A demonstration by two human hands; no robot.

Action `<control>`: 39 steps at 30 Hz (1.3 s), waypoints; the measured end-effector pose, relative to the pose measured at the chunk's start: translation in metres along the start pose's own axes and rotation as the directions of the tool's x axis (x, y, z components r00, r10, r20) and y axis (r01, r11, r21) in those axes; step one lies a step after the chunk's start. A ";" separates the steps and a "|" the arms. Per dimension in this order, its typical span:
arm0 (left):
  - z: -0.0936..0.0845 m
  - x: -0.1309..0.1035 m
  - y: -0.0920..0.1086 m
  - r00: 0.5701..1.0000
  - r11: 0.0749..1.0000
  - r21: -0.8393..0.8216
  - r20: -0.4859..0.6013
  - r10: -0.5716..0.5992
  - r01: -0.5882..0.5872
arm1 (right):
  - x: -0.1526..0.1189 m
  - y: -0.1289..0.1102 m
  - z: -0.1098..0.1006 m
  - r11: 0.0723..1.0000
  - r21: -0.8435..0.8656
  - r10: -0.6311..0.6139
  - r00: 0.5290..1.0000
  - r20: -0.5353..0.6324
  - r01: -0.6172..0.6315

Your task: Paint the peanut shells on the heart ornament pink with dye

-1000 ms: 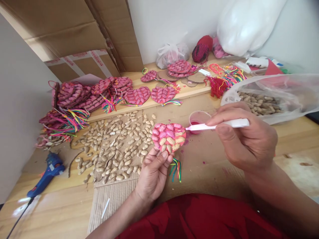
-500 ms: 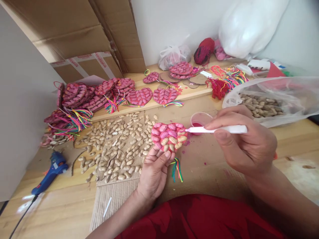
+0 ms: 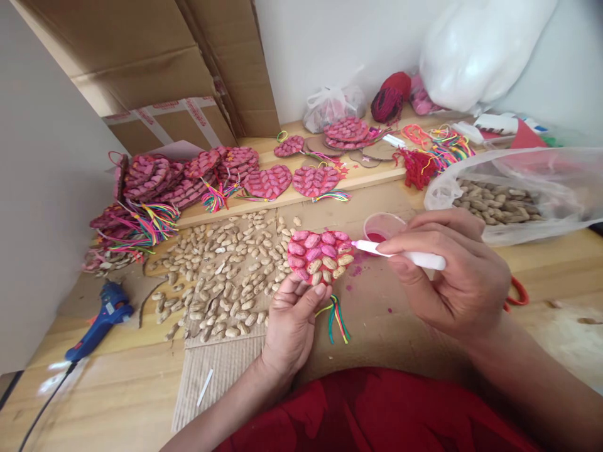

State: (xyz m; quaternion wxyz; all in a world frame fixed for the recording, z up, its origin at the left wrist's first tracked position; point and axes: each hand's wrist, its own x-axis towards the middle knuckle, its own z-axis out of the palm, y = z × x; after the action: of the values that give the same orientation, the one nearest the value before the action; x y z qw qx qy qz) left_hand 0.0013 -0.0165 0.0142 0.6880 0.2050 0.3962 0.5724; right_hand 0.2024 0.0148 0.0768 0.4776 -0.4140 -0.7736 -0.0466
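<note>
- You are at a wooden table [image 3: 117,402] in what looks like a small craft workshop.
- To your left lie a blue glue gun [image 3: 101,321] and stacked pink peanut-covered pieces [image 3: 149,176] with bright tassels [image 3: 160,216].
- Loose peanuts [image 3: 245,278] spread over cardboard [image 3: 226,367] in front of you.
- At the far side you have yarn balls [image 3: 387,103], and at the right a plastic bag [image 3: 565,198] of peanuts.

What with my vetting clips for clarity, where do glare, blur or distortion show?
Head view: white glare spots on the table by the blue glue gun; head view: washed-out white bag, upper right; head view: left wall slanting, perhaps wide-angle distortion; head view: held heart fairly crisp, tape lettering too soft to read.
</note>
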 end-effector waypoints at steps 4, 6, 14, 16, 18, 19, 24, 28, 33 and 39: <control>0.001 0.000 0.000 1.000 1.000 0.021 -0.006 0.019 -0.019 | 0.000 -0.001 0.000 0.999 0.041 -0.001 1.000 0.004 0.001; 0.002 0.000 -0.001 0.999 0.998 0.042 -0.001 0.037 -0.037 | 0.000 -0.001 0.000 0.999 0.034 -0.011 0.999 0.032 0.010; 0.002 -0.001 -0.002 0.993 0.984 0.135 0.036 0.112 -0.116 | 0.000 -0.001 -0.001 0.999 0.051 -0.006 1.000 0.017 0.005; 0.001 -0.001 -0.002 0.991 0.981 0.147 0.045 0.123 -0.128 | 0.000 -0.001 -0.001 0.998 0.055 -0.012 0.999 0.038 0.010; 0.001 -0.001 -0.002 0.991 0.981 0.144 0.045 0.127 -0.132 | 0.000 -0.001 -0.001 0.999 0.042 -0.008 0.999 0.040 0.006; 0.001 -0.001 -0.002 0.991 0.982 0.139 0.044 0.125 -0.130 | 0.000 -0.001 -0.002 0.999 0.033 -0.002 0.999 0.034 0.001; 0.001 -0.001 -0.003 0.992 0.985 0.119 0.043 0.118 -0.122 | 0.000 -0.001 -0.003 0.999 0.047 -0.020 1.000 0.024 0.019; 0.000 0.000 -0.004 0.993 0.989 0.094 0.049 0.111 -0.115 | 0.000 -0.001 -0.002 0.999 0.036 -0.021 0.999 0.038 0.020; 0.001 0.000 -0.003 0.997 0.997 0.026 0.018 0.074 -0.074 | 0.001 0.000 -0.004 0.999 0.024 0.042 0.999 -0.033 -0.041; 0.003 -0.001 0.000 0.999 0.999 -0.002 0.022 0.049 -0.049 | 0.001 0.002 -0.004 0.997 0.065 0.042 0.999 -0.015 -0.041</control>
State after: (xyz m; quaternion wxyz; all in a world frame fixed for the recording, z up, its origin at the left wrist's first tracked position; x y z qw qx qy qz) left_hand 0.0035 -0.0175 0.0161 0.6783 0.2205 0.3828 0.5871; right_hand 0.2062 0.0150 0.0795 0.4981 -0.4139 -0.7618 -0.0149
